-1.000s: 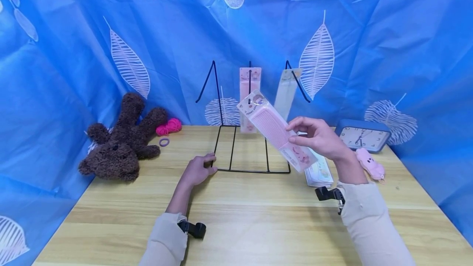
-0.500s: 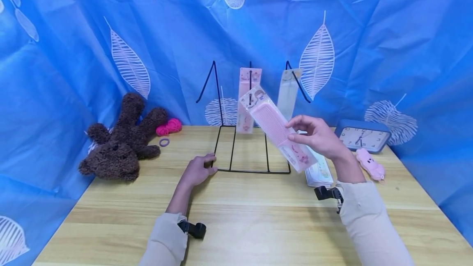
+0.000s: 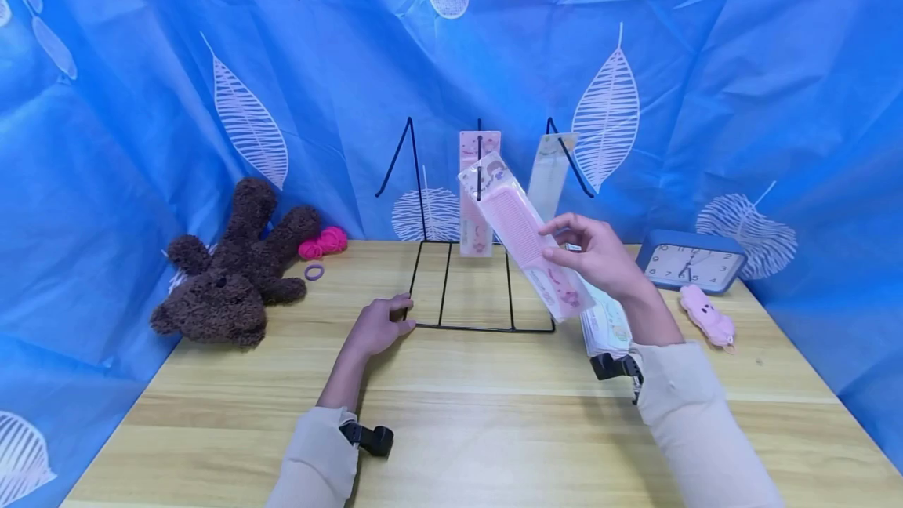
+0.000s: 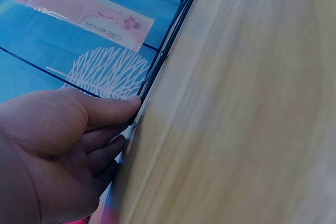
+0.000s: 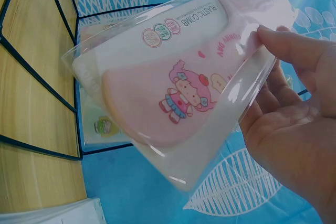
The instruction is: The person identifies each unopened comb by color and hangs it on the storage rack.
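My right hand (image 3: 596, 253) pinches a pink plastic comb (image 3: 522, 230) in a clear packet by its edge, thumb and fingers on either side. The packet is tilted, its top overlapping the middle hook of a black wire rack (image 3: 462, 328). Whether the hook passes through its hole is hard to tell. Behind it, another packaged pink comb (image 3: 476, 234) hangs on that hook. A pale packaged comb (image 3: 550, 171) hangs at the right hook. My left hand (image 3: 377, 326) holds the rack's front left corner, thumb on the base wire (image 4: 152, 82) in the left wrist view.
A stack of packets (image 3: 607, 328) lies right of the rack, partly behind my right hand. Farther right are a blue clock (image 3: 694, 261) and a pink plush toy (image 3: 708, 316). A brown teddy bear (image 3: 233, 281), pink yarn (image 3: 323, 243) and purple ring (image 3: 313, 272) lie left.
My right hand has moved slightly left and away from me, carrying the comb packet farther along the hook. The comb behind swung left and back. My left hand stays on the rack corner.
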Motion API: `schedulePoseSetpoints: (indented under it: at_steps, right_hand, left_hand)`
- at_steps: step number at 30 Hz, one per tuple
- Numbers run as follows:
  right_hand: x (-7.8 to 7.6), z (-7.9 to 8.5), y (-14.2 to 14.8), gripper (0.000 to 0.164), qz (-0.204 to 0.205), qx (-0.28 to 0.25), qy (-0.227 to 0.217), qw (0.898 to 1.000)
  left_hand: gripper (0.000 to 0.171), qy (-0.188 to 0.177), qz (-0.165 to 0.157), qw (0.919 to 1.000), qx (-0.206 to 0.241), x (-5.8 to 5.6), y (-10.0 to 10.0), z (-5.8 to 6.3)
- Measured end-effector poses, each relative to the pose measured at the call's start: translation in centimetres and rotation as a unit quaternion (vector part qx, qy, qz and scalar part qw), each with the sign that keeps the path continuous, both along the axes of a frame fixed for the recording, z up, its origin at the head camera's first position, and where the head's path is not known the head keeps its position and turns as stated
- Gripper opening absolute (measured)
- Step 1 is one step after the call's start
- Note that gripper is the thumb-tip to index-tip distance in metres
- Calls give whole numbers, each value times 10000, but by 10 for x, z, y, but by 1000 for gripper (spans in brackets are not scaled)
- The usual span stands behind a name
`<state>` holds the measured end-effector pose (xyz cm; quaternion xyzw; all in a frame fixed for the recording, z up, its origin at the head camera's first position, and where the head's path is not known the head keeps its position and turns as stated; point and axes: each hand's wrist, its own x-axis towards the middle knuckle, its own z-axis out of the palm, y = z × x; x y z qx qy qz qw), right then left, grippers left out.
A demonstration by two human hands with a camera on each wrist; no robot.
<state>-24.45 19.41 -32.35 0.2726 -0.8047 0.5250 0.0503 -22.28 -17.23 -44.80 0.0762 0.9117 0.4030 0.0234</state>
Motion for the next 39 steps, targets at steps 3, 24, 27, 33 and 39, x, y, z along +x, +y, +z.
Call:
schedulePoseSetpoints:
  at_steps: [3, 24, 27, 33, 39]
  right_hand:
    - [-1, 0, -3, 27, -94, -11, -110, 9999]
    - [-17, -6, -33, 29, -620, -357, -389, 9967]
    - [-19, -10, -38, 29, -623, -488, -399, 9961]
    - [-27, -16, -45, 27, -688, -517, -441, 9953]
    - [-31, -16, -50, 27, -812, -665, -504, 9932]
  left_hand:
    - [46, -11, 1, 10000, 45, 0, 0, -1]
    - [46, -91, 30, 9999, 108, 0, 0, 1]
    - [46, -96, 39, 9999, 100, -1, 0, 1]
    - [47, -117, 47, 9999, 55, -1, 0, 0]
    - [47, -80, 36, 9999, 77, -1, 0, 1]
